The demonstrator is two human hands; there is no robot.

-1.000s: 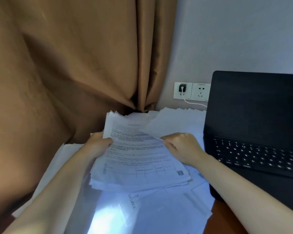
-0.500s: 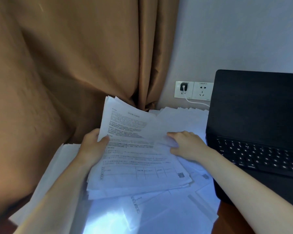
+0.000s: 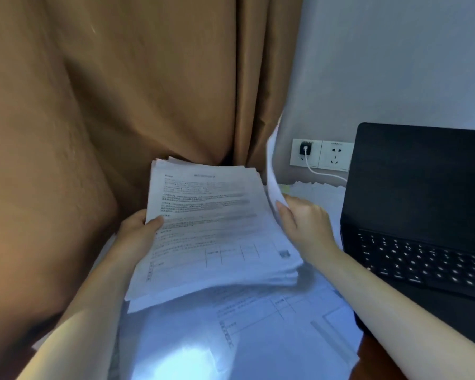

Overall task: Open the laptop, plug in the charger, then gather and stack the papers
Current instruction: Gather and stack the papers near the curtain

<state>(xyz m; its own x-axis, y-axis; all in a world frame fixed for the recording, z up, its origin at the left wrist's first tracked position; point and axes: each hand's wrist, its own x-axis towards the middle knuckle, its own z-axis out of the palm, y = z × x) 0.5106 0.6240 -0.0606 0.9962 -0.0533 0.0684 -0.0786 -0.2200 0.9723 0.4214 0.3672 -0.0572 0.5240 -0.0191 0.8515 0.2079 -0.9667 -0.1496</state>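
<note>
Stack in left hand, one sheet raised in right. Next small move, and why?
Probably lay the raised sheet flat onto the stack. The right hand pinches it nearly on edge just beside the stack, which the left hand grips by its left edge, thumb on top. More loose papers lie underneath.
</note>
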